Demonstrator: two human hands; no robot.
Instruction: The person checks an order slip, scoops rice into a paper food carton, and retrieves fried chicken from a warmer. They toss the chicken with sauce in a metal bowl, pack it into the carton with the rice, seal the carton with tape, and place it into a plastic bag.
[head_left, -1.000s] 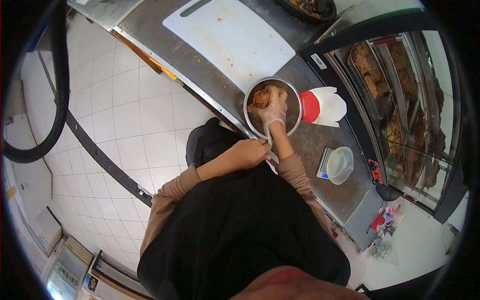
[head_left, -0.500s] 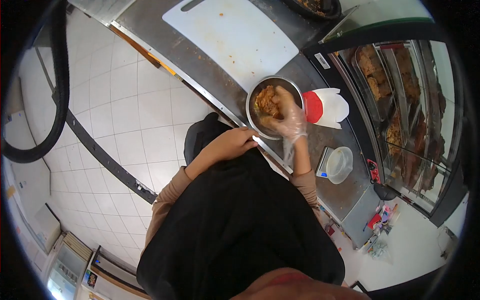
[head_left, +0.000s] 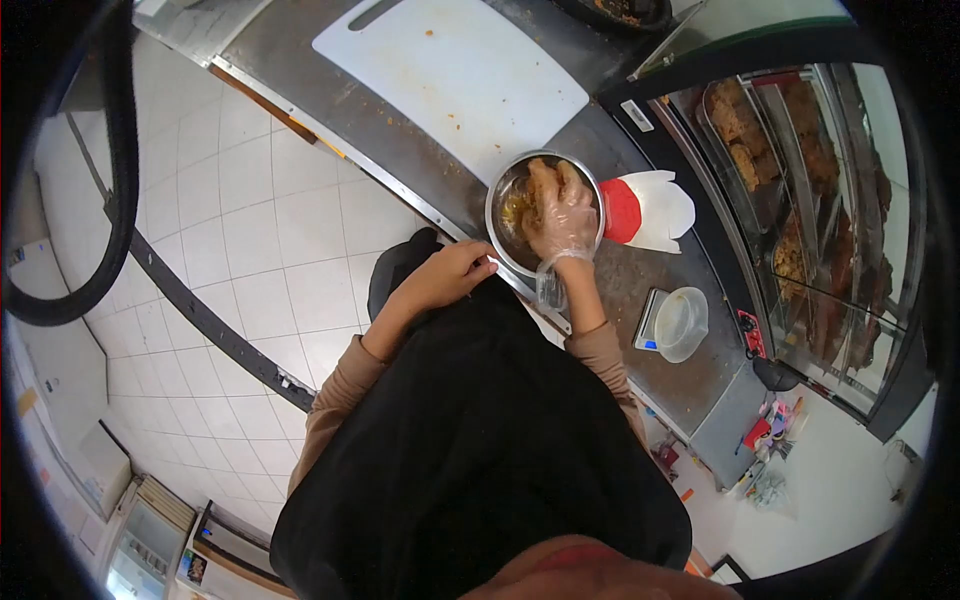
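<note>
A steel mixing bowl (head_left: pixel 492 232) stands at the counter's front edge, with a shiny brownish-yellow coating inside. My right hand (head_left: pixel 562 220), in a clear plastic glove, is down in this bowl, its fingers curled over orange-brown crispy food that it mostly hides. What kind of food it is cannot be made out. Bare and half curled, my left hand (head_left: pixel 450 272) rests by the counter edge beside the bowl's near left rim. Its thumb and fingers are a little apart, with nothing seen between them.
A crumb-strewn white cutting board (head_left: pixel 450 80) lies beyond the bowl. To the right are a red and white paper box (head_left: pixel 655 210) and a plastic tub (head_left: pixel 682 325) on a small scale (head_left: pixel 648 322). A glass display case (head_left: pixel 800 230) with fried food borders the counter.
My right hand has turned over and pressed down onto the food, which showed openly before. My left hand has drawn back slightly to the left. The view has shifted a little.
</note>
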